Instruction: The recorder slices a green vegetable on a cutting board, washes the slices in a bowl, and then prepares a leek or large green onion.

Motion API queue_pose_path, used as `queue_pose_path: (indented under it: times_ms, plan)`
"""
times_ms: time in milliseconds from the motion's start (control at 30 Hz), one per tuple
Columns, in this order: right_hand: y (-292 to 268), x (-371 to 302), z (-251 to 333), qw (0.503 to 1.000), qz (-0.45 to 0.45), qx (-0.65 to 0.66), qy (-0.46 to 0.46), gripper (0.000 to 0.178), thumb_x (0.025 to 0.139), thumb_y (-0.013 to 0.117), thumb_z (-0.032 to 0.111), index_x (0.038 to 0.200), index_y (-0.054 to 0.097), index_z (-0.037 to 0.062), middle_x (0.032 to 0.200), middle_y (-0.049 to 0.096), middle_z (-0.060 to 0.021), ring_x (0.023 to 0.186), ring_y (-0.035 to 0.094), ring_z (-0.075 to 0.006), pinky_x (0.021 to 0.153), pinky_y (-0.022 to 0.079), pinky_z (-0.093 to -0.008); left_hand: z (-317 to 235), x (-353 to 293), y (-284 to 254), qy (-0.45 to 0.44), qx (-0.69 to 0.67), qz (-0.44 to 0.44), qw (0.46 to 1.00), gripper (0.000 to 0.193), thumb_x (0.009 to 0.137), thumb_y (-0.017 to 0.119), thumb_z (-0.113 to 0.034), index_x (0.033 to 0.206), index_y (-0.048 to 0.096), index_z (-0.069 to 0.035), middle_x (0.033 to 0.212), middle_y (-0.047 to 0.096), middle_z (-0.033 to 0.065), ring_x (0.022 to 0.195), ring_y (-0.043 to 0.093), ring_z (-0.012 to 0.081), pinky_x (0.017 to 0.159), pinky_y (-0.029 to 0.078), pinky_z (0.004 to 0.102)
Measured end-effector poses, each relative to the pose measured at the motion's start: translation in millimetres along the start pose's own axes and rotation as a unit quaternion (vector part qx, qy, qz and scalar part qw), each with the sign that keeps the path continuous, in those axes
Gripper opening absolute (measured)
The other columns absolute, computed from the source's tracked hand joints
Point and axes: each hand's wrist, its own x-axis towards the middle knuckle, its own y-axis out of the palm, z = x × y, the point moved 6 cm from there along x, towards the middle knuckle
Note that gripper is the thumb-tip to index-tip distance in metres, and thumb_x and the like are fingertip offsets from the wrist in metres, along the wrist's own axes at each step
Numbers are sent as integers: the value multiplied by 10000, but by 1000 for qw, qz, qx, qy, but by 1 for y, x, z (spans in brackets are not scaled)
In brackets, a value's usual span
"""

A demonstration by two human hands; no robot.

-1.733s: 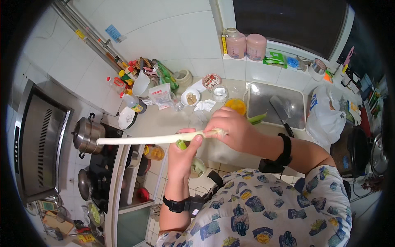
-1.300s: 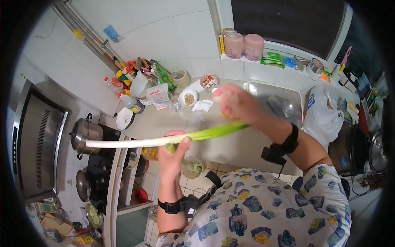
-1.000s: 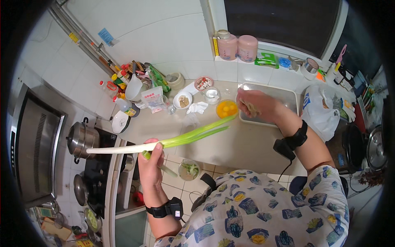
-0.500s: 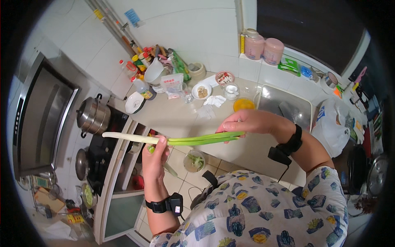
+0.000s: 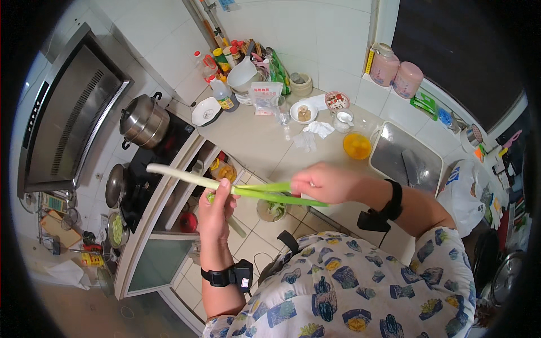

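A long scallion [image 5: 179, 174] lies across both my hands, white end to the left, green leaves to the right. My left hand [image 5: 214, 213] is closed around its middle, thumb on top; a bit of green shows beside the thumb. My right hand [image 5: 328, 183] pinches one green leaf, spread apart from the other leaf [image 5: 282, 198], whose tip passes below the fingers. Beneath, on the tiled floor, stands a bin [image 5: 264, 215] with green scraps in it. A pale green stalk [image 5: 236, 226] shows beside my left hand; I cannot tell what it rests on.
A steel pot [image 5: 145, 123] and a lidded pan [image 5: 116, 186] stand on the stove at left. Along the counter are bottles, a white dish [image 5: 206, 112], a small bowl [image 5: 304, 112] and a bowl of yellow liquid [image 5: 357, 146]. The sink [image 5: 389, 143] lies right; a cabinet door [image 5: 160, 265] hangs open.
My right hand has moved left along the leaves and now parts one from the other. The scallion's white end has risen slightly. The whole view has shifted.
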Motion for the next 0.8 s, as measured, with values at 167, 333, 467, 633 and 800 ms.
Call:
queue_pose_path:
  times_ms: [167,333,467,633,800]
  plan:
    - [-20,9,-28,951,-276,126,-61,278,944,418,247,800,560,57,676,475,11,607,403,-78,549,365,-242,3,-10,19,55,-27,-10,998,241,853,625,-287,925,568,-64,705,601,30,549,470,31,453,303,157]
    - [-37,2,-69,857,-452,159,-191,233,902,446,228,741,470,60,643,418,10,585,407,-100,549,335,-254,-2,-17,33,50,-35,-24,998,200,851,629,-246,924,566,-72,659,531,-20,548,447,35,464,290,158]
    - [-83,-68,-98,823,-459,328,-67,233,901,422,226,774,493,44,688,476,-32,641,466,-151,611,394,-287,-18,-21,-51,124,-173,-162,964,156,856,621,-230,884,563,-88,674,492,-37,541,402,24,465,268,154]
    - [-43,-34,18,902,-392,-94,-153,161,883,477,133,869,606,37,823,591,-91,780,570,-237,733,453,-322,-4,-25,-53,85,-65,-171,979,184,856,622,-248,892,551,-83,652,473,-39,531,403,29,462,288,153]
    - [20,16,59,879,-300,-285,-236,173,849,571,220,944,617,83,867,612,-59,831,545,-243,716,455,-343,1,-28,-56,78,-69,-162,981,187,858,616,-251,902,542,-84,642,466,-39,524,397,29,459,278,155]
